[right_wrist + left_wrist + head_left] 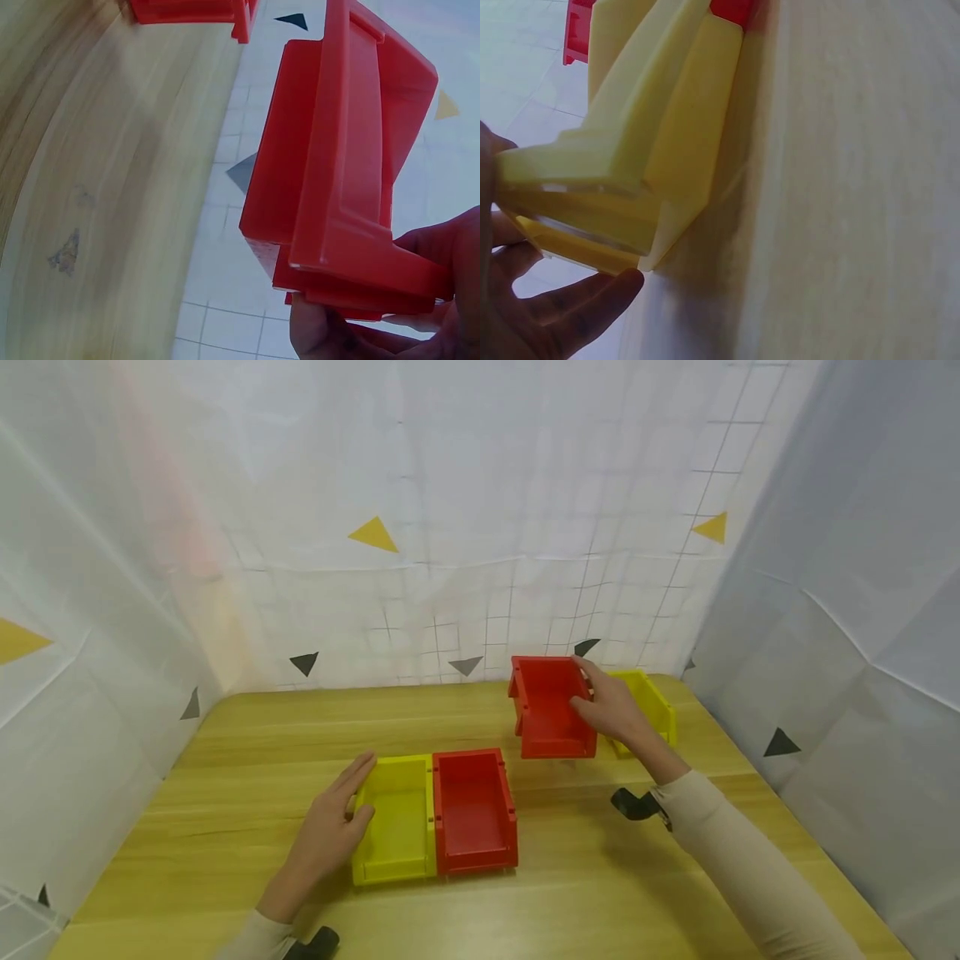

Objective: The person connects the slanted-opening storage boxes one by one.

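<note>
Head view, raised red bin (551, 706): one, carried by your right grip (611, 706), off the tabletop (570, 893); it hung beyond and to the right of the seated red bin (474, 810), apart from it.
Side of the grip: the raised bin's body lay to the left of your right grip, toward the seated pair.
Long axis: ran roughly away from you, near parallel to those of the pair; low front lip toward you.
Nearer hand: your right; your left was across the pair, on its far left side.
Key relation, as judged: raised bin's left wall to seated red bin's right wall, offset in depth and in height.
Right grip: clasped on the raised bin's right wall, thumb to the inside.
Left grip (330, 827): held the left wall of the left yellow bin (397, 827), thumb over the rim; you could not tell how firmly.
Seated pair: left yellow bin and seated red bin, side walls touching, both on the tabletop.
Far yellow bin (652, 706): on the tabletop, right of the raised one, partly hidden by your right grip.
Appearance, raised red bin: plain red, probably plastic, open-topped, ledged rims, cut-down front, no contents seen.
</note>
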Demonstrator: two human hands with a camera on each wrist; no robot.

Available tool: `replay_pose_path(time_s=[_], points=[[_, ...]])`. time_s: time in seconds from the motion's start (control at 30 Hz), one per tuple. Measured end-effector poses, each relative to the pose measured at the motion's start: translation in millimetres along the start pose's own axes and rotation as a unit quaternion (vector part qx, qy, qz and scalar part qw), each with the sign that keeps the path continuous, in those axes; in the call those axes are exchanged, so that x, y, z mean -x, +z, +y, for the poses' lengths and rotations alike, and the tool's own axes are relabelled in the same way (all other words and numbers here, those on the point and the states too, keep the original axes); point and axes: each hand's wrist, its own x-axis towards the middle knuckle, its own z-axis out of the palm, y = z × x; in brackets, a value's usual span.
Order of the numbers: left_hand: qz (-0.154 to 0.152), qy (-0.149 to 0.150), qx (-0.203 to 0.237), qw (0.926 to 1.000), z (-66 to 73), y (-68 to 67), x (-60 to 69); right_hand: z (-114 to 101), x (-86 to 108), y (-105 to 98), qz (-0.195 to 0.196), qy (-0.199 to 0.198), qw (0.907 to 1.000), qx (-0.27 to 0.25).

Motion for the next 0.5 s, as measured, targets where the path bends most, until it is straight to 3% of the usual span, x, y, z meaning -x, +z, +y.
replay_pose_path(time_s=[0.5], points=[[0.004, 0.010, -0.018, 0.9998, -2.3, 1.4, -0.2, -6.4, 17.2, -6.2, -0.004, -0.008, 0.9999, 0.010]])
